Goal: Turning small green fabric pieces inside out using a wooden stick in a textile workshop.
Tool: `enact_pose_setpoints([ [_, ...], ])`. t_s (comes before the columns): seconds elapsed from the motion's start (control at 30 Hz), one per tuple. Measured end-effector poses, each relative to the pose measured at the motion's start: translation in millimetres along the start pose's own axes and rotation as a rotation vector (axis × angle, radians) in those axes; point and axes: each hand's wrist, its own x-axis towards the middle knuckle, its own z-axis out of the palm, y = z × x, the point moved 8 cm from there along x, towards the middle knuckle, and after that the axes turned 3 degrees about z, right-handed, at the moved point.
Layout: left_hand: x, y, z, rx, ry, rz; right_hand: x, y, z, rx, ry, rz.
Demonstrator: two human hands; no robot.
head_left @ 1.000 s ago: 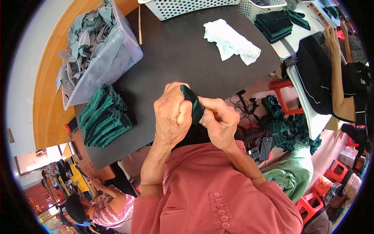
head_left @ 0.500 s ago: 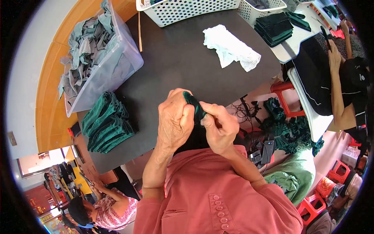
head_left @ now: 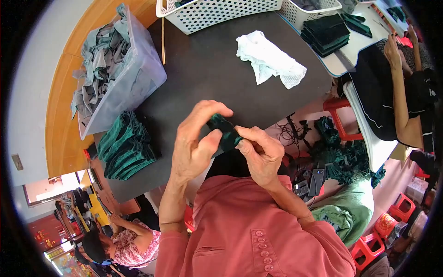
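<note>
Dark green velvet piece [head_left: 226,134], one, small and bunched: centre of the frame, between my hands, above the near edge of the dark tabletop [head_left: 198,74]. Condition: in progress, I judge; its finished form cannot be told.

Right hand [head_left: 262,157]: mine, thumb and forefinger pinched together on the piece's right end.

Left hand [head_left: 191,147]: mine, thumb and forefinger spread apart around the other end, thumb tip at its edge; whether the curled fingers touch it, I cannot tell.

Green velvet pile [head_left: 125,147], one: left of centre, laid in layers on the tabletop; whether done or waiting, not shown.

Folded green stack [head_left: 325,34], one: upper right, squared up, likewise undetermined.

Green velvet heap [head_left: 346,150], one: right of the frame, loose and crumpled, looking unsorted to me.

Translucent plastic bin [head_left: 145,78], one: upper left, heaped with grey cloth pieces [head_left: 102,53].

White cloth [head_left: 272,60], one: upper right of centre, lying flat, apart from my hands.

White perforated basket [head_left: 226,17], one: top edge.
</note>
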Motion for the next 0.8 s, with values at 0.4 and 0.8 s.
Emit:
enact_pose_setpoints([
  [0.4,-14.8,-4.0,3.7,0.427,0.081,0.193,-8.8,4.1,8.5,-0.04,0.024,0.132],
  [0.8,-16.6,-10.8,-11.3,0.343,0.054,0.107,-4.4,4.7,18.6,-0.036,-0.058,0.174],
])
